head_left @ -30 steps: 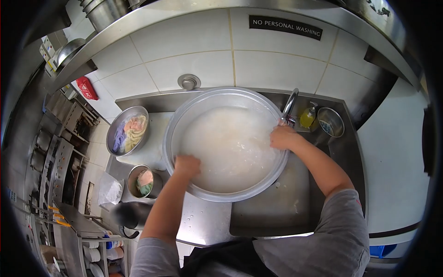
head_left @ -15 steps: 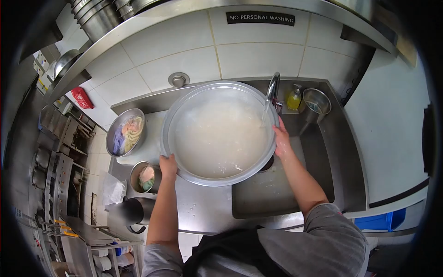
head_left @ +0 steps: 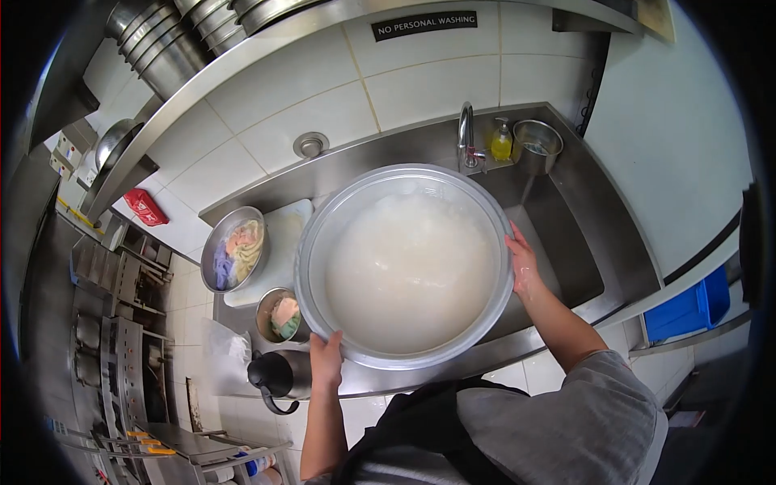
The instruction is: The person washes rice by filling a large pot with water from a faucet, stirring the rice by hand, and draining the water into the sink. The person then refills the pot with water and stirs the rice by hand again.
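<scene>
A large round metal basin (head_left: 311,323) holds cloudy whitish water (head_left: 404,275), with a paler mass showing through it. My left hand (head_left: 326,358) is closed on the basin's near-left rim, thumb on top. At the right side my right hand (head_left: 524,263) grips the rim, its fingers partly hidden by the basin. The basin is over the counter and overlaps the left part of the sink (head_left: 594,271). Behind it stands the curved faucet (head_left: 466,133), with no stream of water visible.
Left of the basin are a bowl of coloured cloths (head_left: 234,249), a white board (head_left: 283,218), a small pot with cloths (head_left: 283,315) and a black-lidded jug (head_left: 271,372). A soap bottle (head_left: 501,142) and metal pot (head_left: 537,145) stand behind the sink. Overhead runs a shelf (head_left: 242,61).
Both hands have moved the basin nearer to my body and slightly right, away from the faucet. The stream of water seen before is gone. My view has turned a little.
</scene>
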The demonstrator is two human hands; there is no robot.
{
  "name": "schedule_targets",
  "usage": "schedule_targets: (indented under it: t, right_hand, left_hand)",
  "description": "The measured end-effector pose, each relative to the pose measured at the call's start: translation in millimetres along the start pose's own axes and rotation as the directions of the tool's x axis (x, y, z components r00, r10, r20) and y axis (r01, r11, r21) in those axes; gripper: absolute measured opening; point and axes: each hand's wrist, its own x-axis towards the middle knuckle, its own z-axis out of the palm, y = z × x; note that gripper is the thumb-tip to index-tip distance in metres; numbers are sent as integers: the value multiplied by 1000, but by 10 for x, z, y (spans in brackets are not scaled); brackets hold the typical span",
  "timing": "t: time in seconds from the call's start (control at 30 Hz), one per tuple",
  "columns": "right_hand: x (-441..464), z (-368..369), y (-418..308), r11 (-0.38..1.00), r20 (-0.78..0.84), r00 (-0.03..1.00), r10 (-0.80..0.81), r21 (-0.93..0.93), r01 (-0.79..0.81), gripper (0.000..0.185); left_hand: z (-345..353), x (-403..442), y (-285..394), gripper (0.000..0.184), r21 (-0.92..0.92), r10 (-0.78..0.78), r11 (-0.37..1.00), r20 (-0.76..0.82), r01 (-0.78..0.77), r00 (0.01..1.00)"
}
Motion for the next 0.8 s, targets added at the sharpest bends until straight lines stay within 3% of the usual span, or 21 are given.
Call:
schedule_targets:
  t: [0.07,0.2,0.27,0.4,0.47,0.5,0.57,0.63,0.7,0.8]
  right_hand:
    - [-208,10,34,1000,-18,1000,12,8,-12,50]
    - [-630,-117,202,990,-120,992,-47,-135,30,45]
    - [-830,-176,293,985,-139,988,-61,-168,37,45]
    - [-1141,-109,335,973,-185,981,-52,-229,9,46]
    - [-1163,-170,327,970,-223,974,-48,-243,-8,44]
    - [-1151,-223,348,945,-204,975,-91,-327,20,42]
    - [-1023,-415,385,914,-190,972,-136,-403,49,39]
    - [-710,-639,363,759,-227,962,-150,-650,-35,34]
    - [-439,-609,224,712,-218,964,-150,-701,-48,31]
    - [298,-758,252,803,-247,968,-33,-584,-122,33]
  left_hand:
    - [-91,-176,117,33,-71,18,997,49,-15,999]
    - [-271,-383,122,36,-38,43,998,67,-40,997]
    - [-345,-436,103,39,-46,196,980,89,-193,977]
    - [-414,-601,347,39,-74,185,981,118,-177,976]
    - [-400,-709,465,38,-158,115,983,150,-91,982]
    - [-401,-743,475,38,-153,113,984,154,-90,982]
    - [-390,-793,488,38,-155,135,981,130,-114,982]
    - [-371,-849,510,38,-142,138,983,132,-119,982]
    - [-341,-902,536,38,-134,142,983,128,-125,981]
    - [-280,-967,602,37,-114,174,981,134,-159,976]
